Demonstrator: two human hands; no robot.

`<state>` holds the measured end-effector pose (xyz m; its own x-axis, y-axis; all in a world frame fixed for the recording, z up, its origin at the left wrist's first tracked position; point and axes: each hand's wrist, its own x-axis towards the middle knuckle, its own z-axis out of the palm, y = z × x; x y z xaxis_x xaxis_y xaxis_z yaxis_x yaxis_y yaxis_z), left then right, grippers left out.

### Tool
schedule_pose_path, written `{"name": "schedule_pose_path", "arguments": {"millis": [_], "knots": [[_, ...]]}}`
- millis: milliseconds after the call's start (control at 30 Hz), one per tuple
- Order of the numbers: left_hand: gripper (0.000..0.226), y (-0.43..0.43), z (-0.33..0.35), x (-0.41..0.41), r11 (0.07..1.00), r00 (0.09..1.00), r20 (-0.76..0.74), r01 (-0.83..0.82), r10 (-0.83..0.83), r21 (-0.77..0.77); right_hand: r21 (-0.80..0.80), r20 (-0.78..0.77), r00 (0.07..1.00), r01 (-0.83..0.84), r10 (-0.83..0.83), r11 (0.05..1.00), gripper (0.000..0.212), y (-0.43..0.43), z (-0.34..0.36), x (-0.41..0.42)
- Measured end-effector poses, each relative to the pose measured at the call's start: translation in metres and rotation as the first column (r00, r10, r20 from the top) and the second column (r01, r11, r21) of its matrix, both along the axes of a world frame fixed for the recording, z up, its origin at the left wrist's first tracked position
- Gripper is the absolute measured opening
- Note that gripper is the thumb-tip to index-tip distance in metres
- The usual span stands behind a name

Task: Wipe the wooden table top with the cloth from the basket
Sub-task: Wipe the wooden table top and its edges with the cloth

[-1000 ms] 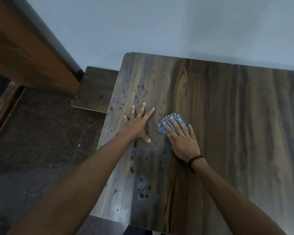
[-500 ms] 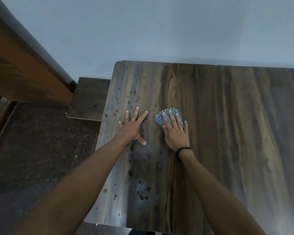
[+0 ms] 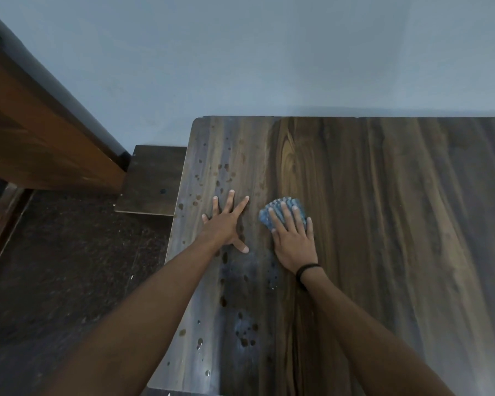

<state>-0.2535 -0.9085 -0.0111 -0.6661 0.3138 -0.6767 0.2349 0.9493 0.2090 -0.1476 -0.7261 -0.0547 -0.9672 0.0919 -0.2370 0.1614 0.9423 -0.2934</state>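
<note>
at the far left a wooden door frame [image 3: 40, 132] slants down toward a dark speckled floor [image 3: 55, 267], and a low dark step [image 3: 153, 181] sits between the frame and the table's left edge, just beside it. a pale blue-grey wall [image 3: 269, 52] runs behind everything. the wooden table top [image 3: 397, 224] fills the middle and right, its back edge against the wall, its grain running away from the viewer. dark droplets [image 3: 223, 170] dot the strip along its left side, with another cluster [image 3: 246, 335] nearer the viewer. the left hand [image 3: 226, 224] lies flat on this spotted strip, palm down, fingers spread wide, holding nothing. just to its right, apart from it, the right hand [image 3: 293, 238] presses flat on the blue cloth [image 3: 269, 215], fingers laid over it rather than curled around it; the cloth is bunched under the fingertips, its ribbed edge showing past them on the far side and left, resting on the table well in from the left edge. a black band [image 3: 305, 271] circles the right wrist. the surface right of the cloth looks free of drops
</note>
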Motion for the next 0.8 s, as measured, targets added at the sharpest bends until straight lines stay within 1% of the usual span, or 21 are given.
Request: {"name": "schedule_pose_path", "arguments": {"millis": [100, 133, 167, 267, 300, 333, 400, 467, 500, 533, 600, 667, 700, 800], "knots": [[0.147, 0.0, 0.0, 0.0, 1.0, 1.0, 0.001, 0.007, -0.007, 0.003, 0.031, -0.028, 0.98, -0.195, 0.196, 0.98, 0.055, -0.005, 0.0, 0.036], [0.147, 0.0, 0.0, -0.001, 1.0, 1.0, 0.002, 0.006, -0.006, 0.006, 0.035, -0.03, 0.975, -0.219, 0.22, 0.975, 0.055, 0.003, -0.001, 0.033], [0.146, 0.0, 0.0, -0.002, 1.0, 1.0, 0.005, 0.003, -0.003, 0.009, 0.032, -0.023, 0.979, -0.202, 0.203, 0.979, 0.055, 0.012, -0.002, 0.024], [0.146, -0.001, -0.002, -0.003, 1.0, 1.0, 0.013, -0.003, 0.003, 0.01, 0.003, 0.006, 1.0, 0.005, -0.005, 1.0, 0.055, 0.018, -0.002, -0.001], [0.146, -0.001, -0.003, -0.002, 1.0, 1.0, 0.012, -0.003, 0.003, 0.01, -0.001, 0.001, 0.999, 0.032, -0.032, 0.999, 0.055, 0.01, -0.001, 0.001], [0.146, -0.001, -0.003, -0.001, 1.0, 1.0, 0.009, -0.003, 0.003, 0.011, 0.002, -0.015, 1.0, 0.016, -0.016, 1.0, 0.055, 0.001, -0.002, 0.011], [0.147, -0.001, -0.003, 0.0, 1.0, 1.0, -0.003, -0.003, 0.003, 0.013, 0.017, -0.04, 0.993, -0.107, 0.108, 0.994, 0.056, -0.01, -0.003, 0.042], [0.147, -0.001, -0.002, 0.0, 1.0, 1.0, -0.01, -0.002, 0.003, 0.016, 0.029, -0.02, 0.979, -0.203, 0.203, 0.979, 0.055, -0.002, -0.004, 0.062], [0.147, -0.001, -0.003, -0.001, 1.0, 1.0, -0.007, -0.003, 0.003, 0.017, 0.035, -0.011, 0.977, -0.214, 0.215, 0.976, 0.055, 0.006, -0.005, 0.059], [0.147, 0.0, -0.003, -0.002, 1.0, 1.0, -0.003, -0.002, 0.002, 0.018, 0.031, -0.001, 0.982, -0.188, 0.188, 0.982, 0.055, 0.013, -0.005, 0.048], [0.146, -0.001, -0.003, -0.002, 1.0, 1.0, -0.006, 0.002, -0.002, 0.019, -0.002, 0.013, 0.998, -0.059, 0.059, 0.998, 0.054, 0.017, -0.002, 0.022], [0.145, -0.002, -0.004, -0.001, 1.0, 1.0, -0.012, 0.001, -0.001, 0.023, -0.018, 0.017, 1.0, 0.02, -0.019, 1.0, 0.054, 0.005, 0.001, 0.014], [0.145, -0.003, -0.003, 0.0, 1.0, 1.0, -0.014, 0.001, -0.001, 0.024, -0.005, -0.002, 1.0, 0.014, -0.014, 1.0, 0.055, -0.004, 0.0, 0.021], [0.146, -0.002, -0.004, 0.001, 1.0, 1.0, -0.018, 0.007, -0.007, 0.015, 0.008, -0.036, 0.993, -0.111, 0.111, 0.994, 0.055, -0.023, -0.005, 0.07]]}}
